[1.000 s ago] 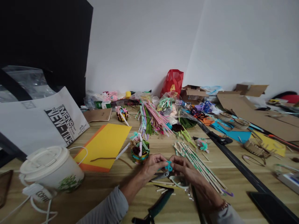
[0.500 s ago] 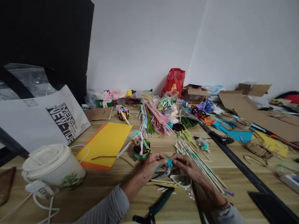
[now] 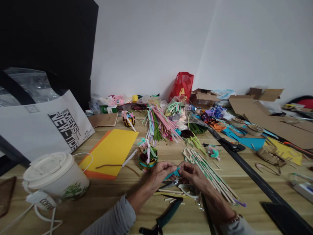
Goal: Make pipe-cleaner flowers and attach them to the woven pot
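Between my hands is a small turquoise pipe cleaner [image 3: 173, 174], bent into a looped shape. My left hand [image 3: 163, 170] pinches it from the left, fingers closed. From the right, my right hand [image 3: 192, 172] pinches its other side between thumb and forefinger. Scissors [image 3: 172, 183] lie on the table just beneath my hands, their handles partly behind my right hand. Beyond my left hand stands a small basket [image 3: 147, 156] wound with coloured pipe cleaners. Pliers with dark green handles [image 3: 170, 212] rest closer to me.
Wooden sticks [image 3: 207, 174] lie in a bundle right of my hands. Pipe cleaners [image 3: 161, 124] are piled behind. Yellow paper [image 3: 112, 147] and a white lidded pot [image 3: 56, 174] are at left. A long black strip [image 3: 254, 173] crosses the right side, near a dark phone-like slab [image 3: 281, 217].
My fingers have shifted slightly on the turquoise pipe cleaner, and its loops now look turned and more covered by my fingertips. The things on the table are unmoved.
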`<state>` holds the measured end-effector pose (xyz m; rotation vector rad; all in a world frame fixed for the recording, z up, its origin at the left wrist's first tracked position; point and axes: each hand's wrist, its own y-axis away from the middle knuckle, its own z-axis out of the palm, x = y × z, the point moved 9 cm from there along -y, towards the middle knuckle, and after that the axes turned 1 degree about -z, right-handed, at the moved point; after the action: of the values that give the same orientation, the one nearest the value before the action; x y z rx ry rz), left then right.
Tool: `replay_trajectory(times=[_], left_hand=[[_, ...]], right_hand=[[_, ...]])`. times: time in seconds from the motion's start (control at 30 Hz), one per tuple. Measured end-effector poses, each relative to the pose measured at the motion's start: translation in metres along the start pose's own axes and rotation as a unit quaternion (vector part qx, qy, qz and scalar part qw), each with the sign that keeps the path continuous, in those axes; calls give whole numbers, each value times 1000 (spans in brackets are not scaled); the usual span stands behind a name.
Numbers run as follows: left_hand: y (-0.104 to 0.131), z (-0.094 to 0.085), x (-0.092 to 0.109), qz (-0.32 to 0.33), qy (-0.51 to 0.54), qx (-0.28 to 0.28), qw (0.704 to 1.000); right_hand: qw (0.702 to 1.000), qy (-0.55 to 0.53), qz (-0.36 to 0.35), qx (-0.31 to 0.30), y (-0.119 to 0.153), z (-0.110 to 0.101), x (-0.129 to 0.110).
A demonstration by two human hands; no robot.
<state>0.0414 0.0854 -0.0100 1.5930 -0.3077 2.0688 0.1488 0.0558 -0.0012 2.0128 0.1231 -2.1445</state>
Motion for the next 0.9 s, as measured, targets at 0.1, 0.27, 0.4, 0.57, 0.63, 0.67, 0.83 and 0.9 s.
replay_trajectory(times=[0.1,0.27,0.4,0.57,0.63,0.67,0.83,0.9], left_hand=[[0,-1,-1,7,-18,8,1000],[2,-1,-6,-15,-22,13,1000],[3,-2,-10,-32,14,19,999],[1,0,-12,-53,67,-2,996],[1,3,-13,-58,84,-18,995],[1,3,-12,-59,89,-25,994],[2,6,-10,-72,74,-46,994],[3,9,-9,-79,71,-61,992]], right_hand=[[1000,-3,5,5,1,0,-1],[1000,2,-8,15,1,2,-1],[999,-9,-28,23,1,6,-3],[999,3,-43,22,2,12,-8],[999,8,-48,21,2,11,-8],[998,12,-50,22,2,10,-8],[999,34,-41,-3,1,5,-8],[999,29,-29,-32,2,5,-9]])
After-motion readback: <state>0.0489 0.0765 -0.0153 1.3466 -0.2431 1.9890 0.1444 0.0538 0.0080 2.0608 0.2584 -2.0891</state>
